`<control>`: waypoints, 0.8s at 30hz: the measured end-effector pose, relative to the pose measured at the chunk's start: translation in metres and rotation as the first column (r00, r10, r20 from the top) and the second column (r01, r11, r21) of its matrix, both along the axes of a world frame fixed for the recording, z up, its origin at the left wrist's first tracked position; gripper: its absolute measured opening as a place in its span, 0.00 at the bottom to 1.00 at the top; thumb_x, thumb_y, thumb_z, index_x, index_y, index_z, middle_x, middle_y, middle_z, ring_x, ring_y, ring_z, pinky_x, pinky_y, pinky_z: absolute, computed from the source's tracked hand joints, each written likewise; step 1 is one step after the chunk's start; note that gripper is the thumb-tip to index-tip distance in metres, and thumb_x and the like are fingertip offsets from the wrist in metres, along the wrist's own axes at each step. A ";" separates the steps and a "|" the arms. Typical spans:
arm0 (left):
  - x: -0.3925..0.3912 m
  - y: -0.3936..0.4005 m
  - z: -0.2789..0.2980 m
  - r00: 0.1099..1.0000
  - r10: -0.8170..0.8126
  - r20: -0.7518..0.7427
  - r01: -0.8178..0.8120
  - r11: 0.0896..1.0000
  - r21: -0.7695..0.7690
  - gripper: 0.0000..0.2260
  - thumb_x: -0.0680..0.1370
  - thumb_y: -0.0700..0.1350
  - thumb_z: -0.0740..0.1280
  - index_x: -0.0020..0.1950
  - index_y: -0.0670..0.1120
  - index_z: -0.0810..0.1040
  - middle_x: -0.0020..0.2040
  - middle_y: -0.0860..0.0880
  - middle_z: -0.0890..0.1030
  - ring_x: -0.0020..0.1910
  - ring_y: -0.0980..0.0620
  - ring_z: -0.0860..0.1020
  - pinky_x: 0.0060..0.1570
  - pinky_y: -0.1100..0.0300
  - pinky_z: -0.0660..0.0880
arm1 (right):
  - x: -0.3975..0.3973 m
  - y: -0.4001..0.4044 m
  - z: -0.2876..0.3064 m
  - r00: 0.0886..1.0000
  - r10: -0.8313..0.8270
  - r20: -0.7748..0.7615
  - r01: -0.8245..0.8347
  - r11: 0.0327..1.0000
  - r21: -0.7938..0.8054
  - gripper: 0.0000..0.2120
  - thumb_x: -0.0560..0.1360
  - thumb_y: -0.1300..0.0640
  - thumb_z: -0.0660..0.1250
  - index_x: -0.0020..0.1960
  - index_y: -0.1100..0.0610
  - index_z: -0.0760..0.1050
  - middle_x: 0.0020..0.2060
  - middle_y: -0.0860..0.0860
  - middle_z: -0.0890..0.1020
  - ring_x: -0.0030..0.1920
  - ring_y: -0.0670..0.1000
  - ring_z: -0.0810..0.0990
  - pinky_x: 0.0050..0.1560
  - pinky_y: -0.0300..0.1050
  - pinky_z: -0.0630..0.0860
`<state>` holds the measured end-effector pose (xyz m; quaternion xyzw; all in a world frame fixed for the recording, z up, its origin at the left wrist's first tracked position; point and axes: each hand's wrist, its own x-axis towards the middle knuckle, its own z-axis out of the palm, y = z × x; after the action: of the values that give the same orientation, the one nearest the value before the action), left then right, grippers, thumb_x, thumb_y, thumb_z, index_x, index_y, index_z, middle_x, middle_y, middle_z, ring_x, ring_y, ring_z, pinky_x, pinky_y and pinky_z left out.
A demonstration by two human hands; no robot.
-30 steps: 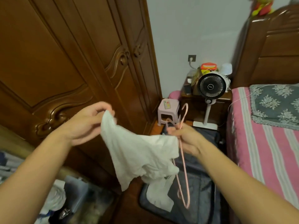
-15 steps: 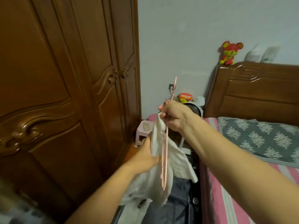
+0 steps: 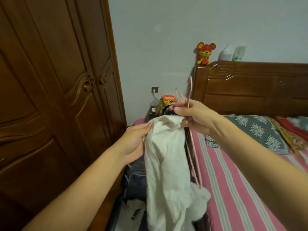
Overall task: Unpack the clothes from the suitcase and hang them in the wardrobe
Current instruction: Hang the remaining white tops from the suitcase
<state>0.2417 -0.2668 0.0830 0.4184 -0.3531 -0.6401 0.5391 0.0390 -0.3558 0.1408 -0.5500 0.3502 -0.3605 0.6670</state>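
My right hand (image 3: 195, 117) pinches the thin pink hanger (image 3: 193, 157) near its hook, and my left hand (image 3: 135, 140) has its fingers curled on the top edge of the white shirt (image 3: 166, 167), which hangs between my hands above the open suitcase (image 3: 135, 182). The shirt looks soft, light and floppy, so I think it will sag and slide off easily. I would hold it by the neck or shoulders, while the hanger looks bendy, so I would keep my grip gentle.
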 end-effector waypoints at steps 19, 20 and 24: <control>0.021 0.051 -0.017 0.532 0.503 0.680 -0.201 0.856 -0.476 0.08 0.81 0.41 0.65 0.51 0.49 0.83 0.47 0.52 0.83 0.47 0.52 0.81 0.54 0.48 0.79 | 0.033 0.050 0.025 0.864 -0.157 -0.479 -0.036 0.929 -0.369 0.18 0.64 0.38 0.69 0.36 0.54 0.78 0.34 0.53 0.77 0.37 0.52 0.75 0.43 0.48 0.72; 0.025 0.054 -0.015 0.603 0.445 0.662 -0.206 0.888 -0.410 0.09 0.82 0.41 0.64 0.51 0.49 0.84 0.48 0.52 0.84 0.49 0.51 0.82 0.56 0.48 0.79 | 0.034 0.048 0.028 0.853 -0.152 -0.500 -0.042 0.934 -0.356 0.22 0.62 0.36 0.69 0.39 0.56 0.81 0.37 0.53 0.81 0.40 0.54 0.80 0.46 0.50 0.77; 0.035 0.062 -0.010 0.660 0.394 0.640 -0.167 0.907 -0.387 0.06 0.83 0.41 0.63 0.52 0.51 0.77 0.48 0.48 0.82 0.49 0.46 0.81 0.50 0.48 0.78 | 0.027 0.040 0.038 0.829 -0.187 -0.527 -0.028 0.927 -0.374 0.23 0.62 0.36 0.70 0.46 0.53 0.85 0.43 0.57 0.86 0.47 0.60 0.85 0.54 0.57 0.81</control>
<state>0.2766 -0.2048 0.0727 0.5954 -0.5529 -0.2788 0.5119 0.0665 -0.3155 0.1790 -0.7295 0.4779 -0.2723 0.4065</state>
